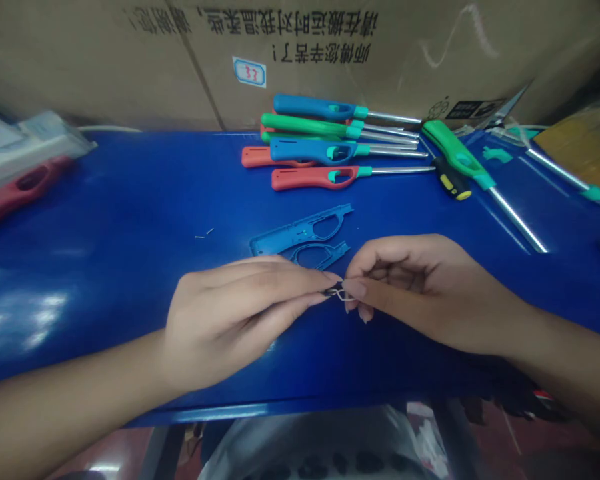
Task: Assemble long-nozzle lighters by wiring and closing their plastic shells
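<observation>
My left hand (240,313) is closed in a pinch on a small dark part (329,291), most of it hidden by the fingers. A thin pale wire (341,295) spans the short gap between my hands. Its other end is pinched between the thumb and forefinger of my right hand (420,293). Just behind my hands lies a blue lighter shell half (293,233), its hollow inside facing up. A second blue shell half (336,255) is partly covered by my left hand.
Several long-necked lighters, among them a red one (300,179), lie at the back against a cardboard box (145,73). A green lighter (453,150), a black-and-yellow screwdriver handle (450,179) and scissors (507,110) are at the right. Small screws (205,233) and a red shell (25,190) lie left.
</observation>
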Demonstrator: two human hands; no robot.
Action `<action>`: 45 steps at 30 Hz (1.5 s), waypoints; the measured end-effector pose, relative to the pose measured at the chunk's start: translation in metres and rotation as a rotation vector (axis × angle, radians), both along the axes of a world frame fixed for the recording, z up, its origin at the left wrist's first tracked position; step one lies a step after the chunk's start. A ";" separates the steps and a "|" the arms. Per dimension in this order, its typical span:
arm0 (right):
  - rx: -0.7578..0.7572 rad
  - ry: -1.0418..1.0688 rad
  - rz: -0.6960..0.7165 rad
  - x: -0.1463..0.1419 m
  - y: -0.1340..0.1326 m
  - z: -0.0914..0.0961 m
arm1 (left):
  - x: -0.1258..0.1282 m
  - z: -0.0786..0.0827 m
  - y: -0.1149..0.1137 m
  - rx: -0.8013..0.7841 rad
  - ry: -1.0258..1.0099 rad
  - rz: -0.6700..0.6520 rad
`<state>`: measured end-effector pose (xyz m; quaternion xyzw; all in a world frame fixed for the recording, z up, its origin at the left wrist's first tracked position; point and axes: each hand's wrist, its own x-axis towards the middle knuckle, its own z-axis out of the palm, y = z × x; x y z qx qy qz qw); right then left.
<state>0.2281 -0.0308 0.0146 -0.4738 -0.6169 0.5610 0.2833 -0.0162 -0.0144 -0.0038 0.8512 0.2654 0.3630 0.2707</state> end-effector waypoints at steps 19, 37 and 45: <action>-0.072 0.018 0.025 -0.003 0.001 0.001 | 0.003 -0.001 -0.002 -0.001 -0.045 0.070; 0.060 -0.010 0.026 -0.004 -0.004 -0.003 | 0.008 -0.005 -0.005 -0.355 -0.148 0.137; 0.389 -0.155 0.079 -0.002 -0.006 -0.002 | 0.013 0.001 -0.004 -0.531 -0.263 0.080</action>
